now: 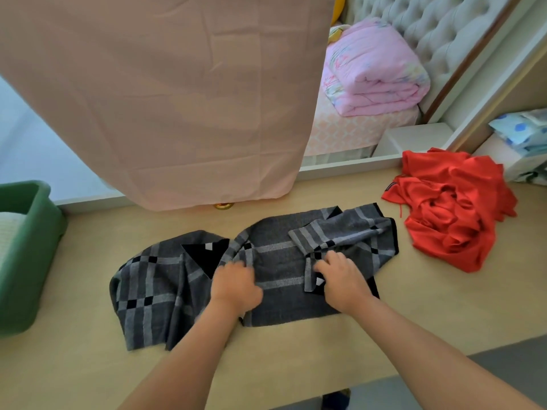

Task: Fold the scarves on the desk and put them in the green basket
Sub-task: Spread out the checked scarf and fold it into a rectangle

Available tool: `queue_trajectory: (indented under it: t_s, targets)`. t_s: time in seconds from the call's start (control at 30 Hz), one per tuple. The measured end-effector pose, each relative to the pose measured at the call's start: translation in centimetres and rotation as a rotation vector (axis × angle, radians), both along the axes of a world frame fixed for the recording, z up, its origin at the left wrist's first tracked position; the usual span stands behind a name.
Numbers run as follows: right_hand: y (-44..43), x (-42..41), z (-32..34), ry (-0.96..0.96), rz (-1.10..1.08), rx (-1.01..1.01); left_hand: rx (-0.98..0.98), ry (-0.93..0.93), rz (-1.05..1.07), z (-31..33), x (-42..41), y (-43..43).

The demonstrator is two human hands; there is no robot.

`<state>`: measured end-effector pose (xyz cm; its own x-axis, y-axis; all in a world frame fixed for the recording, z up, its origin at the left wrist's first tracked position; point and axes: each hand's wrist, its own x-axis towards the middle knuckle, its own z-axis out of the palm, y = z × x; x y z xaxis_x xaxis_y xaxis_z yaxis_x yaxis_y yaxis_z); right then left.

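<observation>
A grey and black checked scarf [278, 300] lies spread and rumpled across the middle of the wooden desk [444, 315]. My left hand [235, 284] rests on its middle, fingers curled into a fold of the cloth. My right hand [340, 278] lies just to the right, fingers pinching a folded strip of the same scarf. A red scarf [450, 208] sits crumpled at the desk's right back. The green basket [32, 250] stands at the left edge with something pale inside it.
A pink curtain [165, 99] hangs down to the desk's back edge. Behind the desk is a bed with a folded pink quilt [373, 72]. Pale blue cloth [521, 131] is stacked at the far right. The desk's front edge runs close to my arms.
</observation>
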<state>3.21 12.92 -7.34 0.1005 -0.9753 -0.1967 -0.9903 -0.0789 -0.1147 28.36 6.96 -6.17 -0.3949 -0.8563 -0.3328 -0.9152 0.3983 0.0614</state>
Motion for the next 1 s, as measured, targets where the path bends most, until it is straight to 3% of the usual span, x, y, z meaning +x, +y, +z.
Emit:
queue_trajectory:
  t_s: [0.1,0.23,0.4,0.57,0.67,0.73,0.8,0.87,0.93,1.0]
  targets:
    - [0.3,1.7,-0.9,-0.046,0.170,0.071,0.052,0.284,-0.165,-1.9,-2.7,1.2]
    - [0.6,2.0,-1.5,0.189,0.116,0.186,0.217,0.178,-0.146,-5.0,-3.8,2.4]
    - [0.6,-0.2,-0.5,0.180,0.017,0.177,0.391,0.203,-0.040,-4.6,-2.7,1.0]
    - [-0.1,-3.6,2.0,0.308,-0.020,0.170,0.548,-0.047,-0.074,-3.4,-3.5,-0.6]
    - [-0.9,-6.0,3.5,0.462,-0.163,0.223,0.645,-0.273,-0.133,-2.1,-5.4,-1.4]
    - [-1.3,-7.8,4.1,0.524,-0.297,0.325,0.633,-0.323,-0.102,-1.0,-7.2,-2.1]
    - [-1.6,-9.2,4.3,0.569,-0.372,0.376,0.551,-0.201,-0.057,-0.7,-8.9,-3.2]
    - [-2.2,-9.8,4.3,0.530,-0.361,0.237,0.481,0.017,-0.021,-0.9,-10.7,-4.4]
    - [-2.8,-9.9,3.9,0.336,-0.295,0.020,0.413,0.197,0.042,-0.9,-12.6,-5.3]
    - [-3.6,-10.1,2.9,0.071,-0.211,-0.050,0.327,0.296,0.067,-0.9,-14.5,-6.1]
